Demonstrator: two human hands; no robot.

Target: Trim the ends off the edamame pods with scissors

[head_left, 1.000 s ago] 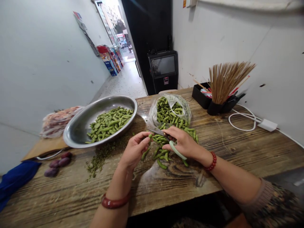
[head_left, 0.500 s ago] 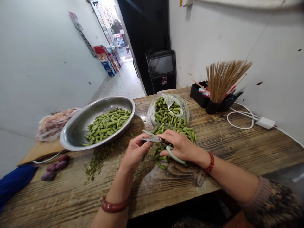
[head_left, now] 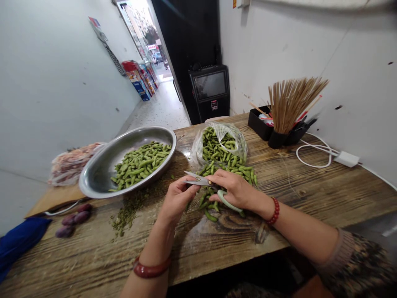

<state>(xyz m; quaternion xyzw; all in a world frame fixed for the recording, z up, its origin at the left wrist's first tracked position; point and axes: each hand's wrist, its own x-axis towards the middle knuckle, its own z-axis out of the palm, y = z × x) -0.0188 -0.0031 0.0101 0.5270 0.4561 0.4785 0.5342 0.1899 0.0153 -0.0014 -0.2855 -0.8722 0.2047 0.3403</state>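
Metal scissor blades; wooden table

- You have one view, from the camera worn on your head, facing forward and down over the worktop.
- It sits above the worktop's near edge, which crosses the bottom of the picture and slopes up to the right.
- Your left hand and right hand fall just below the picture's middle, close to the lens.
- Past the worktop's far edge, it looks on to a black device and a bright doorway, well apart from you.
- It takes in a left wall and a right wall.
- The bottom-left border cuts off the worktop's near left corner.
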